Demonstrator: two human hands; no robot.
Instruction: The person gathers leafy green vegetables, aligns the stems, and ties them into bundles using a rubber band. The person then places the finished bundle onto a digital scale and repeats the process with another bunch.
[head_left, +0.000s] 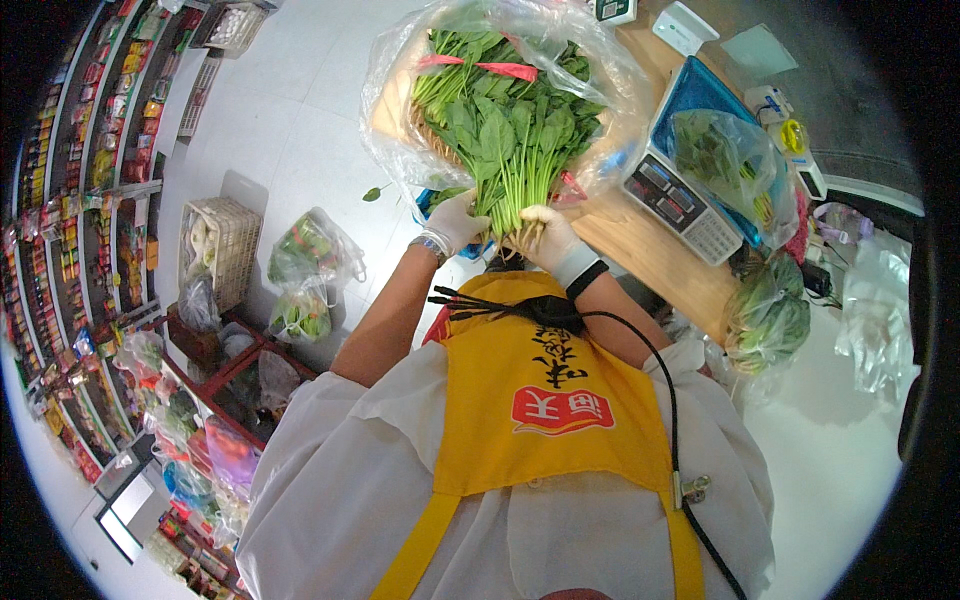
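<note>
Both my gloved hands hold a bunch of spinach (517, 157) by its stems, with the pale roots pointing towards me. My left hand (453, 223) has the stems at their left edge, its thumb near the roots. On the right side, my right hand (553, 236) closes round the lower stems. The leaves lie over more leafy greens (450, 86) inside a large clear plastic bag (394, 82) that is spread wide. Red ties (510, 70) cross the greens at the back. Part of a woven basket shows beneath them.
Right of the bag, a digital scale (679, 206) with a blue tray (694, 86) bears bagged greens (724, 161) on a wooden counter (652, 262). More bagged greens (772, 311) lie at its near end. On the left floor stand a plastic crate (236, 255) and bagged vegetables (304, 251).
</note>
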